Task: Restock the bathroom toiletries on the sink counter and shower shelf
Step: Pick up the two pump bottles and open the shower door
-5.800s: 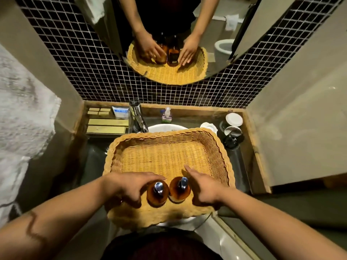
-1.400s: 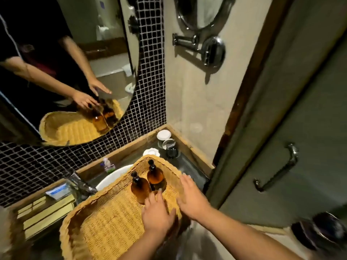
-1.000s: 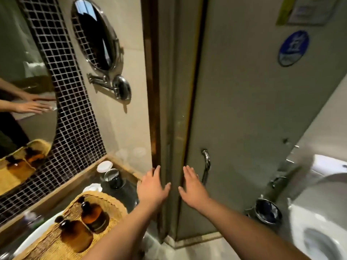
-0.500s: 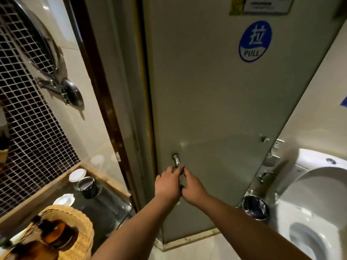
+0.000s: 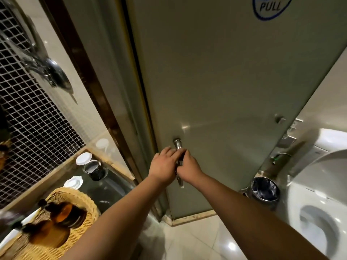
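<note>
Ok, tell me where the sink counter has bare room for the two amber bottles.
A dark bare patch of counter lies between the wicker basket and the wood-edged corner by the shower door. The back corner is crowded: a glass, a white lid and a white dish. The amber bottles stand in the basket.

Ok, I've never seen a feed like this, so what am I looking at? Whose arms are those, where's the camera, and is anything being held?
There is no machine: the one camera is worn on a person's head, looking forward and down, so the two bare arms are theirs. Both the left hand and the right hand are closed around the metal door handle of a frosted door marked PULL. On the left, a wicker basket over the sink holds two amber bottles, not in hand. Cups stand on the dark counter. A toilet and small bin are on the right.
</note>
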